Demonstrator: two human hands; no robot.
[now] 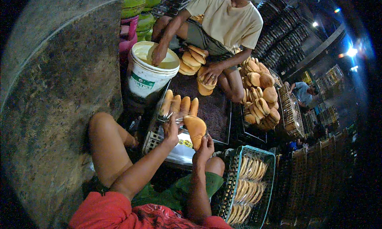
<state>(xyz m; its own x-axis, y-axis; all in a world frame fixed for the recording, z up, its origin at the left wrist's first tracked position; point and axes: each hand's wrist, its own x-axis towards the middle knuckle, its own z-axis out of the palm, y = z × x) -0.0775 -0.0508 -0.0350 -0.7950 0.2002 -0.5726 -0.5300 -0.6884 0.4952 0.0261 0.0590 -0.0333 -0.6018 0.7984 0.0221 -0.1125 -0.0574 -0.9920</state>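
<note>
A folded golden-brown bun (195, 130) is pinched at its lower end by my right hand (203, 149). My left hand (171, 130) is closed on a thin clear plastic bag (180, 120), which shows as a shiny film beside the bun's upper left edge. Just beyond my hands, several long buns (175, 105) stand in a row on a tray of dark crumbly filling (213, 114). Below the left hand lies a stack of clear printed plastic bags (184, 146).
Across the tray, a person (227, 22) has one hand in a white bucket (153, 76) and the other on stacked buns (207, 84). A heap of buns (258, 94) is at the right. A teal-rimmed crate (273, 181) holds wrapped buns. Green gas cylinders (133, 4) stand at the back.
</note>
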